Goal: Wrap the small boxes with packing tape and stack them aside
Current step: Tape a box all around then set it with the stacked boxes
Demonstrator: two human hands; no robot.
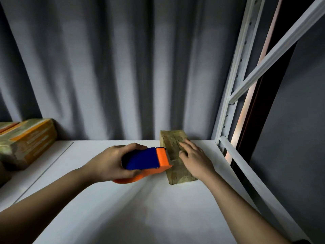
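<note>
Slippage looks likeliest: left hand [112, 161] grips the tape dispenser [147, 162] against the small box [175, 155], right hand [195, 159] merely resting flat-fingered on top. Pulling toward nine o'clock could drag it across the worktop [123, 208].

We reach both bare forearms forward from the near edge of the shelf. Our left hand [112, 162] curls around the tape dispenser [146, 162], thumb on top, fingers wrapped beneath. Our right hand [194, 158] lies flat, palm down, fingers straight and slightly spread, pressing on the small box [173, 138].
</note>
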